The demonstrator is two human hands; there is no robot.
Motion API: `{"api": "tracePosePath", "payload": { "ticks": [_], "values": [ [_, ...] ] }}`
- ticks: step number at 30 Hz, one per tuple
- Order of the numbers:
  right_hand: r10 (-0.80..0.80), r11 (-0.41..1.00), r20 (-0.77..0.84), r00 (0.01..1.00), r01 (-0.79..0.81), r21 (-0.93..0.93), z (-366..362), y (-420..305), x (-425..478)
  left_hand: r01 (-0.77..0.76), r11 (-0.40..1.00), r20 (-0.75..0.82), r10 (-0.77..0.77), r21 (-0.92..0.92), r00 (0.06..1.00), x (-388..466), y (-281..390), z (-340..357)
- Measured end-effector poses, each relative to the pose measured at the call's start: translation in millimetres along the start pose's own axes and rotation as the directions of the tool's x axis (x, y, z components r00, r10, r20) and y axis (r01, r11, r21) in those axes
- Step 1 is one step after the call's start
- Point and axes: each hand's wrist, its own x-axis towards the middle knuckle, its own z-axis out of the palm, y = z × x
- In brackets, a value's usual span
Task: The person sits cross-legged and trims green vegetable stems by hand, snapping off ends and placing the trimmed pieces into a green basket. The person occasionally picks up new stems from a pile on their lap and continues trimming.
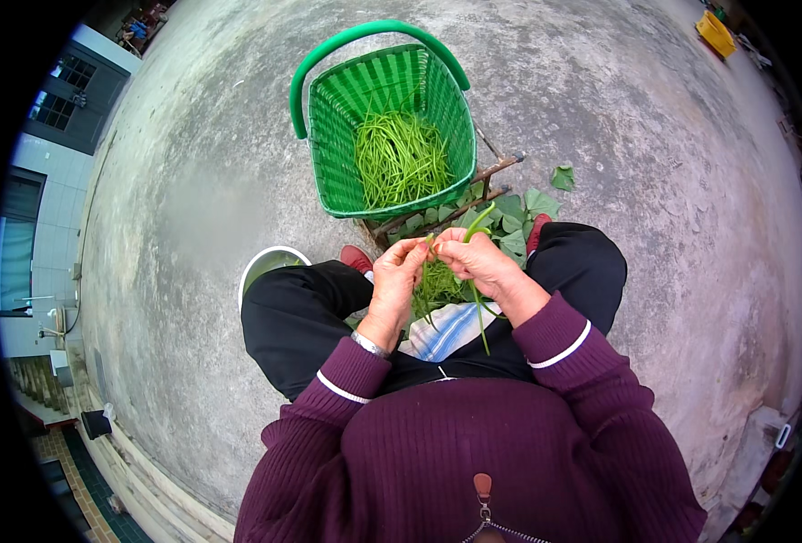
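Note:
My left hand [399, 266] and my right hand [477, 261] meet above my lap, fingertips close together. Thin green stems run from the left fingertips. Longer green stems [479, 309] pass through the right hand and hang down beside it. Beyond the hands stands a green woven basket [319, 170] with a raised handle, holding a heap of slender green stems [401, 159]. Under my hands lie fine green strands [439, 285] and broad green leaves [515, 237]. A cloth with blue stripes [449, 332] lies between my thighs.
The basket rests on a rusty metal frame [498, 166]. A white-rimmed basin [265, 261] is partly hidden by my left knee. One loose leaf [563, 178] lies on the concrete ground. A yellow container [715, 34] stands far off at the upper right; a dark container [95, 424] is at the left.

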Motion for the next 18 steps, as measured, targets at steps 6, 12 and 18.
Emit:
{"api": "tracePosePath", "payload": {
  "ticks": [6, 12, 18],
  "values": [
    [-0.002, 0.998, 0.036, 0.999, 0.000, 0.056, -0.7, -1.5, -1.6, 0.076, 0.978, 0.053, -0.067, -0.192, 0.996, 5.1, -1.0, -5.9],
    [-0.027, 0.995, 0.046, 0.999, 0.022, 0.097, -4.1, -4.4, -2.6, 0.039, 0.946, -0.008, -0.044, -0.321, 0.999, 11.3, 6.9, -22.1],
    [-0.091, 0.992, -0.074, 0.993, 0.097, 0.078, -16.5, -21.1, -9.1, -0.037, 0.985, -0.075, 0.025, -0.166, 0.997, 14.4, 13.3, -41.0]
  ]
}}
